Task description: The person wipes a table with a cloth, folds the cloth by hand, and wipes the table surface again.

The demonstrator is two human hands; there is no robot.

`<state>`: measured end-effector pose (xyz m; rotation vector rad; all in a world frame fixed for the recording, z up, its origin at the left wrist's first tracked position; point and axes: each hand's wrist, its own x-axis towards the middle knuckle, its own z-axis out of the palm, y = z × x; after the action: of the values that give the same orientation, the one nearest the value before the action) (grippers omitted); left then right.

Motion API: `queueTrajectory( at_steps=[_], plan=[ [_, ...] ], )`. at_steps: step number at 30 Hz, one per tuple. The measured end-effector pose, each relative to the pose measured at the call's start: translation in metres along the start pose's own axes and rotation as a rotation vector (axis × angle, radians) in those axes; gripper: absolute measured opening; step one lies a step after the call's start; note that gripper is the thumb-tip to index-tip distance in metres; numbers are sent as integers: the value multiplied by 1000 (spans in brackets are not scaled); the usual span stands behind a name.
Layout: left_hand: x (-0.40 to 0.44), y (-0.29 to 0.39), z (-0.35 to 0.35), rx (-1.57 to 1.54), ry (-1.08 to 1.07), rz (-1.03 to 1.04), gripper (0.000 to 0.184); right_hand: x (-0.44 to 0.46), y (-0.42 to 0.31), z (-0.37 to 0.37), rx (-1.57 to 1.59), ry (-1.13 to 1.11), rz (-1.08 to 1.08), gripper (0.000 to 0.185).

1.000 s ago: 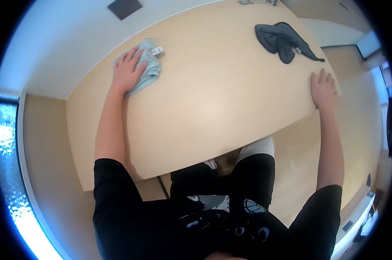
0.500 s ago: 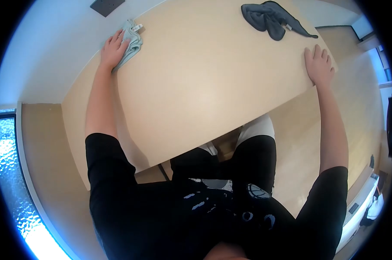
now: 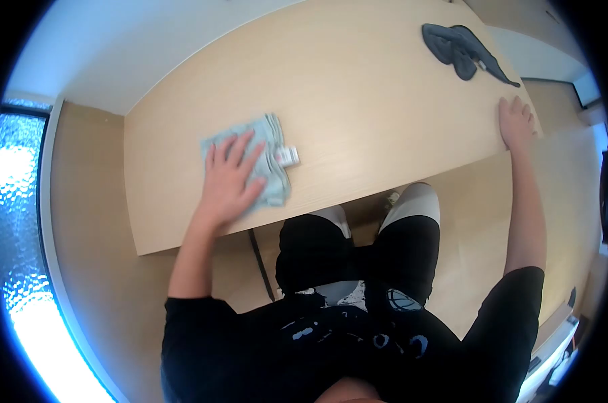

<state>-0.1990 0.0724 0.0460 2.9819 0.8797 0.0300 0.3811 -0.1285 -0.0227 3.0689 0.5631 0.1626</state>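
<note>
My left hand [image 3: 231, 180] lies flat with spread fingers on a folded pale green cloth [image 3: 274, 186], pressing it against the light wooden table [image 3: 357, 114]. A white label [image 3: 288, 156] sticks out from the cloth's right side. My right hand [image 3: 517, 123] rests on the table's right end near the front corner, fingers extended and nothing in it. Beyond that hand, a dark grey cloth [image 3: 462, 50] lies crumpled by the far right edge of the table.
A white wall [image 3: 143, 47] borders the table's far side. To the left stands a bright textured glass window [image 3: 22, 221]. My legs [image 3: 401, 235] are beneath the table's front edge, close to a dark table leg [image 3: 261, 265].
My left hand has drawn the pale green cloth from the wall side toward me, near the front edge. My right hand stays on the table's right end. The camera view has shifted slightly.
</note>
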Motion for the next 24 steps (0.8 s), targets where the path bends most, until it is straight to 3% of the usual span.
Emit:
queueTrajectory(
  at_steps=[7,14,20,24],
  plan=[
    [-90,68,12,-17,-44,-100,60,-5,44,55,-11,-17,-14,75],
    [-69,33,12,-30,-30,-78,57,-10,46,62,-1,4,11,74],
    [101,67,-238,18,61,-103,57,140,104,-194,12,8,-20,73],
    [224,71,-319,65,149,-152,55,254,120,-278,17,44,-64,72]
  ],
)
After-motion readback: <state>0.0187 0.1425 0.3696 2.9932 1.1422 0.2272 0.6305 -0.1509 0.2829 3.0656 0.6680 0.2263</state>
